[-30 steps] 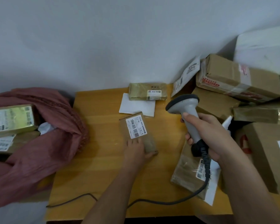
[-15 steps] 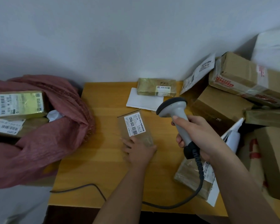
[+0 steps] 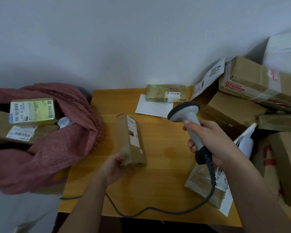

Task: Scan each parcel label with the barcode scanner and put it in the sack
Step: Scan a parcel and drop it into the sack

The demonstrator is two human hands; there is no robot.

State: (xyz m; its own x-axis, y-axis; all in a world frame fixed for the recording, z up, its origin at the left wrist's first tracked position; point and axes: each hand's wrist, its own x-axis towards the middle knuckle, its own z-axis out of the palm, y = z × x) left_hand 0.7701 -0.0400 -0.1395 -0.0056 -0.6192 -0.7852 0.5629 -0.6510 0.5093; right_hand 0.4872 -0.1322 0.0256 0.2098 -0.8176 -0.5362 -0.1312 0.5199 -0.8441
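**Parcel lifted on edge, sack off to its left**

The left hand (image 3: 113, 167) grips the near end of a slim brown parcel (image 3: 130, 140), fingers curled round its lower corner, tipping it up on its long edge above the bench (image 3: 158, 182). The parcel's long axis runs away from the person, toward the wall, and its label faces right, toward the scanner (image 3: 186, 118). The right hand (image 3: 208, 140) is wrapped round the scanner's handle with the forefinger on the trigger; the scanner head sits just right of the parcel's far end, apart from it.

The red sack (image 3: 57, 148) lies well to the left of the parcel, mouth open, with two labelled parcels already inside. Judging by this, the parcel goes left and across to the sack, and the left hand, the nearer one, is placed to carry it there. Whether the label has been read cannot be told. More parcels wait right of the scanner, stacked by the wall.
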